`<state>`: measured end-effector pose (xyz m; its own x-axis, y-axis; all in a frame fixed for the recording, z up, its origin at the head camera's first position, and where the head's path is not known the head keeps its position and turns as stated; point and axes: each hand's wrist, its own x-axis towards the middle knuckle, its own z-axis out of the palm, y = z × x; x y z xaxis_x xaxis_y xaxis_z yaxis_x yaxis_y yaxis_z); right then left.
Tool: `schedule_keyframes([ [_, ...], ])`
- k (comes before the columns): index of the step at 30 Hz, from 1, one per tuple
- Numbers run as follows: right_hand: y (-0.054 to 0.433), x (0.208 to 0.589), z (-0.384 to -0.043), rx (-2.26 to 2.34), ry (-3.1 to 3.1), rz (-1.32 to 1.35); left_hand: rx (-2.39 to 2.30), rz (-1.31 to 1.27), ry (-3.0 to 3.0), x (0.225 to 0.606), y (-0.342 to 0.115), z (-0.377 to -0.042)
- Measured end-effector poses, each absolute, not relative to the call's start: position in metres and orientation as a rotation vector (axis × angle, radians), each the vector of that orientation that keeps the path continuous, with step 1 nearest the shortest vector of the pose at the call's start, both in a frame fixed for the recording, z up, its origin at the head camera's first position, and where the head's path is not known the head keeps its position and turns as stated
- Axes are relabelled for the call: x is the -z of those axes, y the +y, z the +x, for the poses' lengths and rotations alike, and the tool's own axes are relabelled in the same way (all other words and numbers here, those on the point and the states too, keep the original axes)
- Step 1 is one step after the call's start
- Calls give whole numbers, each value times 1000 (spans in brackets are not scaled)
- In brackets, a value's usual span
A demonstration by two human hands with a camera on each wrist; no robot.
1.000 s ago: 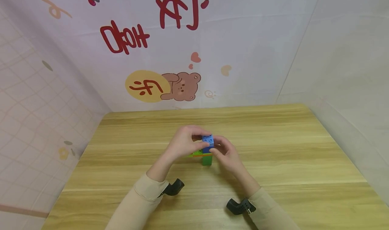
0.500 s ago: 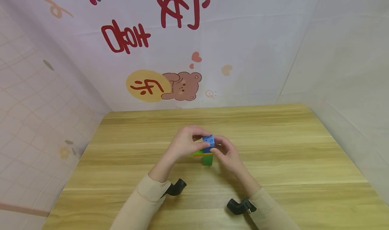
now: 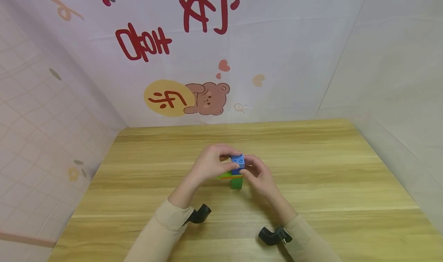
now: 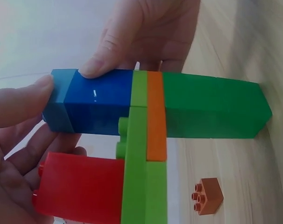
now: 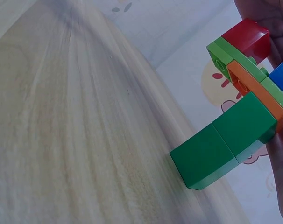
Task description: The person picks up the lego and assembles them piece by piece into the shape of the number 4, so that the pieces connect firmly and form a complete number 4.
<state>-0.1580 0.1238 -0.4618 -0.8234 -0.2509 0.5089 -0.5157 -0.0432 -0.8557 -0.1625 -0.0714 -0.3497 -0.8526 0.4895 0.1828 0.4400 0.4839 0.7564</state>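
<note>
My left hand [image 3: 209, 163] pinches a light blue toy brick [image 3: 237, 161] at the top of a stack of building bricks. From the other side, my right hand [image 3: 260, 177] grips the dark blue brick [image 4: 102, 100] directly beneath, thumb against its side. Below the dark blue lie lime green plates [image 4: 136, 163], an orange plate [image 4: 156, 116] and a column of green bricks [image 4: 211, 107] that stands upright with its foot at the table. A red brick [image 4: 83, 186] sits on the lime overhang, under my left palm, largely hidden in the head view.
A loose orange-brown brick [image 4: 210, 196] lies on the wooden table [image 3: 311, 185] behind the stack. Black wrist mounts [image 3: 200, 214] stick out from both sleeves. A white printed cloth [image 3: 294, 43] hangs behind the table and along its sides.
</note>
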Motion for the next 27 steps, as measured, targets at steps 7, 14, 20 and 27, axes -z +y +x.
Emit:
schedule_keyframes([
  [7, 121, 442, -149, -1969, -2022, 847, -1373, 906, 2631, 354, -76, -163],
  [14, 119, 433, -143, -1983, -2032, 826, -1454, 918, 2517, 358, -86, -171],
  [20, 118, 432, -143, -1998, -2073, 774, -1569, 783, 2508, 355, -96, -182],
  [27, 120, 438, -146, -1997, -2142, 702, -1765, 598, 2517, 378, -114, -209],
])
